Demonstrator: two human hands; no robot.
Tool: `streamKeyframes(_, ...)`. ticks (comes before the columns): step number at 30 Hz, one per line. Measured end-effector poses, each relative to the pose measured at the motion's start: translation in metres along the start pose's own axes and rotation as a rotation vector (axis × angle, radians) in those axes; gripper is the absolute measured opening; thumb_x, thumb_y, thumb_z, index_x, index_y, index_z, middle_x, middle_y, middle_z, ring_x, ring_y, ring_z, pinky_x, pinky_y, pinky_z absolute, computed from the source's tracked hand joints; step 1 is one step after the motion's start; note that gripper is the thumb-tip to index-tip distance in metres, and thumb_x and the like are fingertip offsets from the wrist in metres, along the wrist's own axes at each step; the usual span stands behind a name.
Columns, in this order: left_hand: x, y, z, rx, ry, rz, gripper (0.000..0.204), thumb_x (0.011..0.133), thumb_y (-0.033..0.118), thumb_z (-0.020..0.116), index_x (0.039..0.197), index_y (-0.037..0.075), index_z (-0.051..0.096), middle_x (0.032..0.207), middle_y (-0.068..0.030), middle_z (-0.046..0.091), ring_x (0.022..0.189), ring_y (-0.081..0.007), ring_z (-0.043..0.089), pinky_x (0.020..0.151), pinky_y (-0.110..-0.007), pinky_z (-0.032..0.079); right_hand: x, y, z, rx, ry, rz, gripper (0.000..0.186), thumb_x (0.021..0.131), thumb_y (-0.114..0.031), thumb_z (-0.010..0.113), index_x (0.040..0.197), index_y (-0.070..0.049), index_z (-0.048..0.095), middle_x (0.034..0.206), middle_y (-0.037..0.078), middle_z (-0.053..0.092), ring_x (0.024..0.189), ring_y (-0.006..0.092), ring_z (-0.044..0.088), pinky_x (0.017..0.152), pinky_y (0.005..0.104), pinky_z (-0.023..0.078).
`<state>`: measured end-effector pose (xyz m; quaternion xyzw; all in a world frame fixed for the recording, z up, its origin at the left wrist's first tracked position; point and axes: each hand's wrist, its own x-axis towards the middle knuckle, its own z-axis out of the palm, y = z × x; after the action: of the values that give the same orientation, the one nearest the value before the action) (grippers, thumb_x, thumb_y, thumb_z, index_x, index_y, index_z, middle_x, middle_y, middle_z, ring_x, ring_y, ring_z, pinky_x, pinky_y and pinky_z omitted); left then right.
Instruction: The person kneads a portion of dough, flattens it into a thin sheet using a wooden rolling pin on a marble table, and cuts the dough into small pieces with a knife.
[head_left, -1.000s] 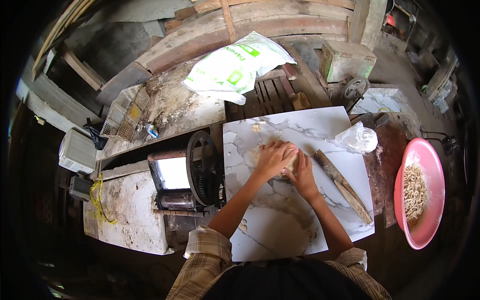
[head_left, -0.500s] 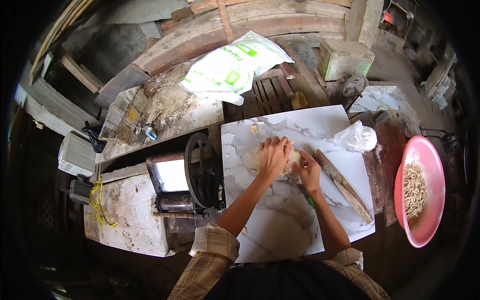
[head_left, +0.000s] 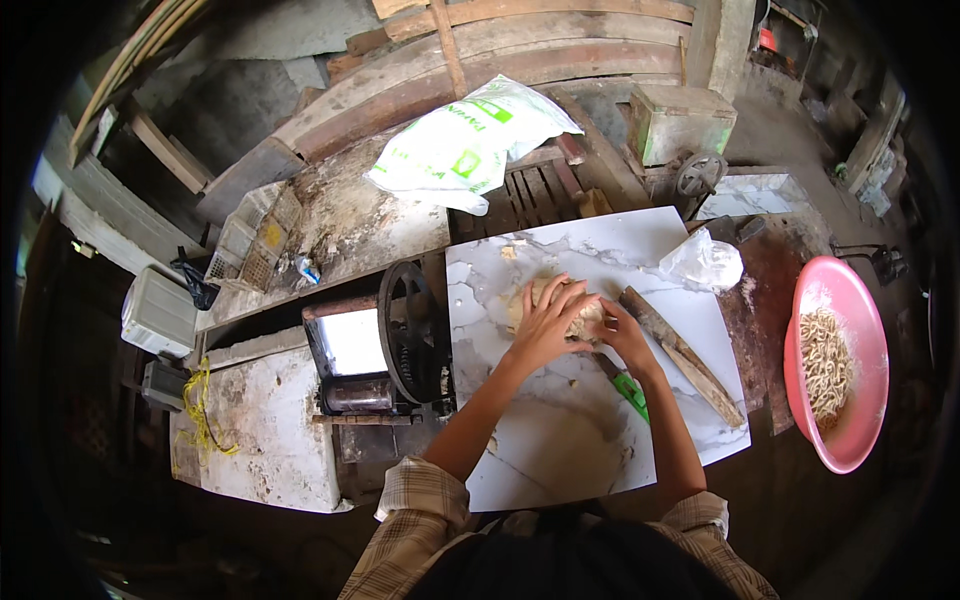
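Note:
A pale lump of dough (head_left: 581, 322) lies on the white marble-patterned board, mostly covered by my hands. My left hand (head_left: 548, 325) is over its top and left side, the fingers curved across it and spread a little. Against the right side of the lump, my right hand (head_left: 622, 335) grips with bent fingers, partly hidden. A knife with a green handle (head_left: 631, 391) lies just below the right wrist, its blade pointing at the dough. To the right, a long worn wooden stick (head_left: 690, 362) rests slantwise on the board.
Left of the board (head_left: 560, 450) stands a roller machine with a black wheel (head_left: 408, 330). A pink basin (head_left: 868, 370) of noodle-like strands sits at far right. A clear plastic bag (head_left: 705, 262) lies on the board's right edge, a white-green sack (head_left: 450, 150) behind. Crumbs dot the board.
My left hand has shifted slightly right and its fingers have spread over the dough. The right hand has closed in on the lump's side. The green knife handle now shows more fully.

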<state>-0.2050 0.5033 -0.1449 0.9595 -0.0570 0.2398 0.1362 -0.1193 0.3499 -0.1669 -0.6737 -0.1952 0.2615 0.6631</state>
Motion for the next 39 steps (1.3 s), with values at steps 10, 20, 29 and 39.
streamKeyframes(10,0.007,-0.002,0.016,0.110,0.066,-0.024,0.062,0.058,0.029,0.079,0.116,0.023,0.057,0.123,0.0048,0.050,0.127,-0.0213,0.035,0.100,-0.061,0.024,-0.007,-0.008,0.013,-0.620,0.262,-0.373,0.048,0.073,-0.011,0.074,0.116,0.003,0.059,0.086,0.012,0.065,0.070,0.0159,0.060,0.065,0.0281,0.049)
streamKeyframes(20,0.027,-0.020,0.022,-0.061,0.233,-0.038,0.047,0.063,0.026,0.076,0.104,0.010,0.060,0.103,-0.0069,0.058,0.101,-0.0287,0.053,0.090,-0.045,0.038,0.030,-0.001,0.019,-0.100,0.448,-0.142,0.035,0.079,-0.011,0.072,0.109,0.005,0.064,0.086,0.007,0.067,0.072,0.0090,0.057,0.066,0.0254,0.048)
streamKeyframes(29,0.043,-0.017,0.029,-0.022,0.307,-0.190,0.038,0.070,0.027,0.073,0.099,0.009,0.057,0.098,-0.0094,0.057,0.093,-0.0318,0.053,0.083,-0.045,0.041,0.050,-0.030,-0.004,0.510,0.413,-0.116,0.021,0.085,-0.008,0.064,0.103,0.003,0.063,0.089,0.007,0.065,0.075,0.0137,0.061,0.069,0.0268,0.051)
streamKeyframes(39,0.023,0.010,0.011,-0.072,0.316,-0.297,0.057,0.082,0.038,0.064,0.128,0.011,0.043,0.128,-0.0101,0.044,0.124,-0.0310,0.034,0.107,-0.056,0.013,-0.018,-0.074,-0.034,1.033,-0.105,0.109,0.037,0.095,-0.041,0.045,0.074,-0.010,0.048,0.085,0.009,0.056,0.081,0.0209,0.056,0.075,0.0383,0.048)
